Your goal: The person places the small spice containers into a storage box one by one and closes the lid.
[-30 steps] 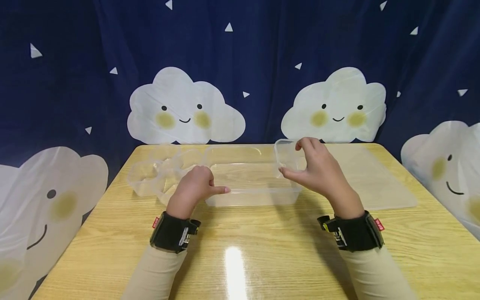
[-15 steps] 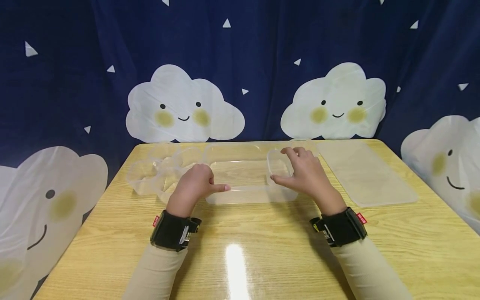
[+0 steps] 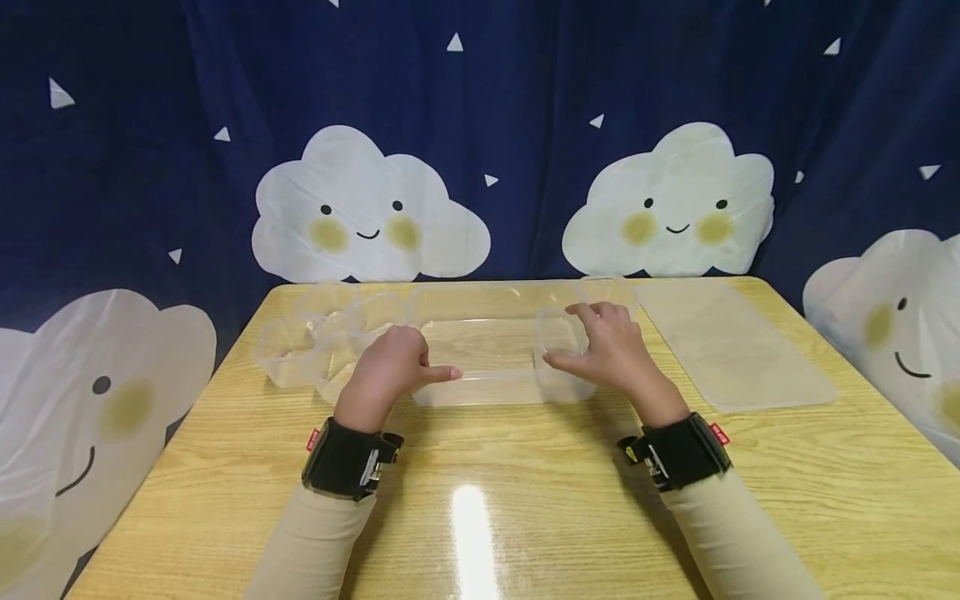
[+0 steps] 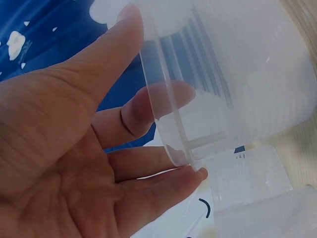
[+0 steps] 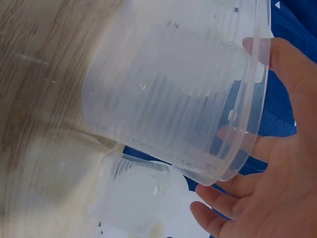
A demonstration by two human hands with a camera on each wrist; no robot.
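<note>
A large clear plastic box (image 3: 480, 390) stands upright on the table. My left hand (image 3: 393, 365) grips its left end; in the left wrist view the thumb and a finger lie on either side of the box's rim. My right hand (image 3: 611, 350) holds a small clear plastic container (image 3: 558, 333) at the rim, inside the right end of the large box. In the right wrist view the two clear walls and rims overlap beside the fingertips. Whether the small container touches the box's floor, I cannot tell.
Several small clear containers (image 3: 285, 354) cluster left of the box, partly behind my left hand. Another clear container (image 3: 606, 290) is behind my right hand. A flat translucent lid (image 3: 738, 346) lies on the wooden table (image 3: 555, 508) at the right. Behind hangs a dark blue curtain (image 3: 525, 100).
My right hand has moved left and down, bringing the small container from above the large box's right end to inside it. The left hand has stayed on the box.
</note>
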